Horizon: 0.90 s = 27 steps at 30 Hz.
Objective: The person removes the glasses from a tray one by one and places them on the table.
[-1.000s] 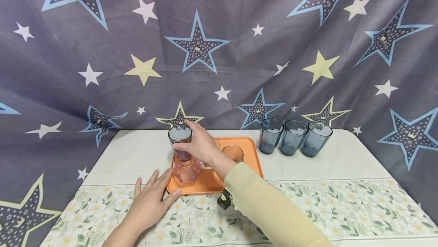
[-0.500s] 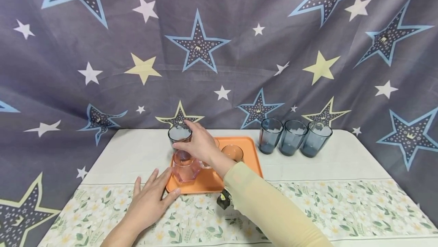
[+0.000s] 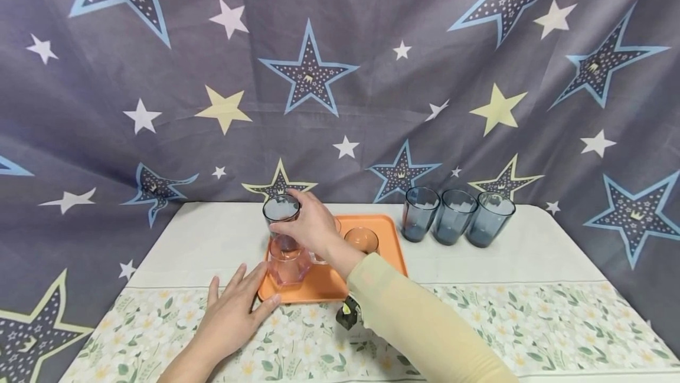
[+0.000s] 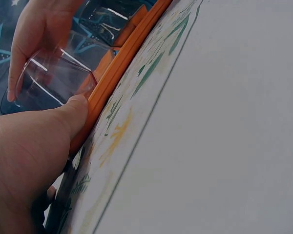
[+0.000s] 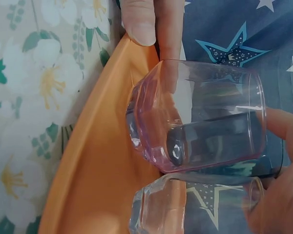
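My right hand (image 3: 313, 226) grips a blue-grey glass tumbler (image 3: 277, 212) at the tray's back left corner, fingers behind it and thumb in front. Just before it, a pink-tinted glass with a faceted base (image 3: 288, 266) stands upright on the orange tray (image 3: 324, 291). The right wrist view sees the tumbler through this glass, beside a clear glass (image 5: 158, 204). My left hand (image 3: 231, 315) lies at the front left corner with fingers fairly straight. Its thumb (image 4: 77, 109) touches the tray's edge in the left wrist view.
On the tray's right side stands another glass (image 3: 362, 241), partly behind my right forearm. Three blue-grey tumblers (image 3: 448, 218) stand in a row at the table's back right. A star-patterned curtain (image 3: 345, 76) hangs behind the table. A floral band (image 3: 504, 324) crosses the tablecloth's front.
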### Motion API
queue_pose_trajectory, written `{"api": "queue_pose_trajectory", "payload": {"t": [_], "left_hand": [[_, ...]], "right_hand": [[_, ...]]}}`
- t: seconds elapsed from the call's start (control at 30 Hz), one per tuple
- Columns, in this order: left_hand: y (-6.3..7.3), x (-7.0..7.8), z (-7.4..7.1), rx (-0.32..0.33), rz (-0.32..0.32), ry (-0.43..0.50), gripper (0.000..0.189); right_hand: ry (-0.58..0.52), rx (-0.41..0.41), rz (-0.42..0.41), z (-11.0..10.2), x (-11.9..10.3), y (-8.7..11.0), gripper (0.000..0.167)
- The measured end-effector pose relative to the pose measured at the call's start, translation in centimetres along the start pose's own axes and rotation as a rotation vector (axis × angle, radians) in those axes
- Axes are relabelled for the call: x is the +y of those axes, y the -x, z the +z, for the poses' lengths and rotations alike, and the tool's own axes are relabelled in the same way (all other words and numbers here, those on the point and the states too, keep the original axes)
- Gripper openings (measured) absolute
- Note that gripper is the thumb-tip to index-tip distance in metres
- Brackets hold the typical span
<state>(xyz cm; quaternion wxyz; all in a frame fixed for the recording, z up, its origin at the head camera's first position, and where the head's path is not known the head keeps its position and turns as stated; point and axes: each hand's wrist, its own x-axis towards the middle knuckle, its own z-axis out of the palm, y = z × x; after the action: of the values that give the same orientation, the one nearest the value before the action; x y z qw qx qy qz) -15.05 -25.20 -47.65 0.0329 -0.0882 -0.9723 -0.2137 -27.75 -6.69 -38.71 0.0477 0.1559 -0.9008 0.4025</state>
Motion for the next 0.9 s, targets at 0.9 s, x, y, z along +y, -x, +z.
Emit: {"api": "queue_pose_trajectory", "payload": {"t": [0.9], "left_hand": [[-0.1,-0.1,0.0,-0.011,-0.020,0.021,0.088]], "right_hand": [[-0.279,0.087,-0.033,-7.1,-2.1,0.5,0.090]]}}
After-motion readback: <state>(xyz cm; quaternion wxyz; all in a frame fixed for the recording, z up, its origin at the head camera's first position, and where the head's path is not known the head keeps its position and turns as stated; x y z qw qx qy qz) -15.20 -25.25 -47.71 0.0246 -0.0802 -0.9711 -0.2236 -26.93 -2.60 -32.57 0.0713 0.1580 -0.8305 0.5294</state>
